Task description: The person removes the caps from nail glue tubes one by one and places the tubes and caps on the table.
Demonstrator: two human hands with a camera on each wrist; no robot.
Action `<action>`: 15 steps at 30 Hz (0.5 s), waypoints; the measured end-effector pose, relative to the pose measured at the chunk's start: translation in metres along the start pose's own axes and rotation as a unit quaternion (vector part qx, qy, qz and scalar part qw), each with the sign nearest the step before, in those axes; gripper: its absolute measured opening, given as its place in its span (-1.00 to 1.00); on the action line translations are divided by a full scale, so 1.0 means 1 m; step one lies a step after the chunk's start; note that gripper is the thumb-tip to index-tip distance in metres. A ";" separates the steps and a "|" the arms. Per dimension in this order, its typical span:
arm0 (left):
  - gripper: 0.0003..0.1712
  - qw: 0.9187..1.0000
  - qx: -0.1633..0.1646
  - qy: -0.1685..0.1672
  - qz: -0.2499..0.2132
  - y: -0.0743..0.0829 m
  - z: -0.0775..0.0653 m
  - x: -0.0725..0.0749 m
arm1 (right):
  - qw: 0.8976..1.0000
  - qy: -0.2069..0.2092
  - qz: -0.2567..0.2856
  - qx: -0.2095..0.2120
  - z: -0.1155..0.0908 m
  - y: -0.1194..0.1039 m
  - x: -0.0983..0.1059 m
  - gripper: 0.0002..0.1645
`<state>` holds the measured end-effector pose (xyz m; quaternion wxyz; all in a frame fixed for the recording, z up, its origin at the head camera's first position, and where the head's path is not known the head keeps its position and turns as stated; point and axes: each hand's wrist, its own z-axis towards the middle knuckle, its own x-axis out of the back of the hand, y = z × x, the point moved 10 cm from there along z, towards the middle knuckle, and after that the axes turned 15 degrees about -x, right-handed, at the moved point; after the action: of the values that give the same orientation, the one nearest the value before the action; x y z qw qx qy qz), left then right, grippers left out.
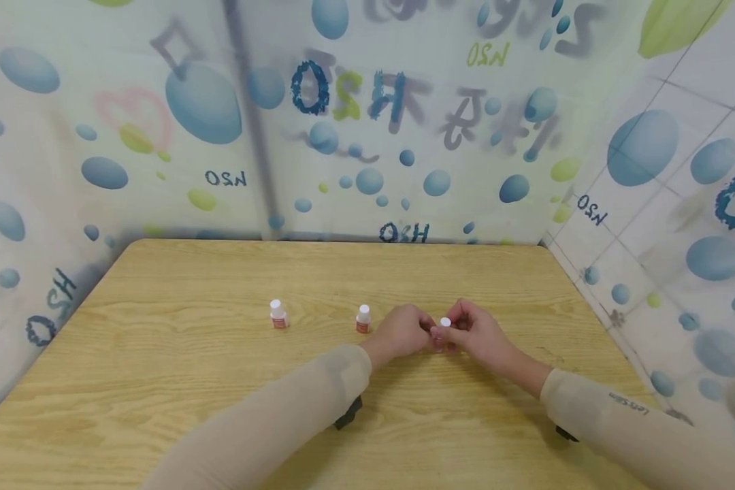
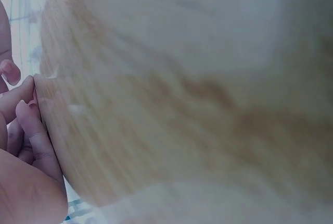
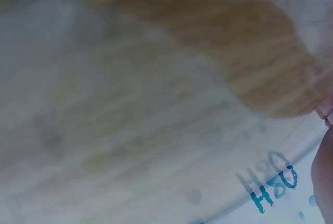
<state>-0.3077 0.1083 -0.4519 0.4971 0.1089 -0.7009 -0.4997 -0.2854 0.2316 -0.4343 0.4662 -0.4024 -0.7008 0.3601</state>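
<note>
A small bottle with a white cap (image 1: 445,322) stands at the right of the table, its body mostly covered by fingers. From its right side, my right hand (image 1: 479,335) holds it with curled thumb and fingers. My left hand (image 1: 402,331) meets it from the left, fingers bent and tips at the bottle's body. In the left wrist view, fingers (image 2: 39,140) bunch together at the left edge. Only a sliver of a hand (image 3: 325,166) shows at the right edge of the right wrist view.
Two more white-capped bottles with red labels stand in line to the left, one bottle (image 1: 363,319) close by my left hand and another bottle (image 1: 278,314) farther left. The wooden table (image 1: 220,395) meets a patterned curtain (image 1: 367,150) at its back edge.
</note>
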 end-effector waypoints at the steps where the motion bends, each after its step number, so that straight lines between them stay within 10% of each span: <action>1: -0.86 1.000 0.000 0.000 -0.001 0.000 0.000 0.000 | 1.000 -0.001 -0.001 0.003 0.000 -0.001 0.000 -0.66; 15: -0.85 1.000 -0.001 0.001 -0.007 0.002 -0.001 0.001 | 0.998 -0.051 0.010 0.020 -0.002 -0.001 -0.001 -0.70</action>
<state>-0.3065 0.1084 -0.4494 0.4944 0.1137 -0.6989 -0.5041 -0.2839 0.2307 -0.4328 0.4338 -0.3811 -0.7124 0.3988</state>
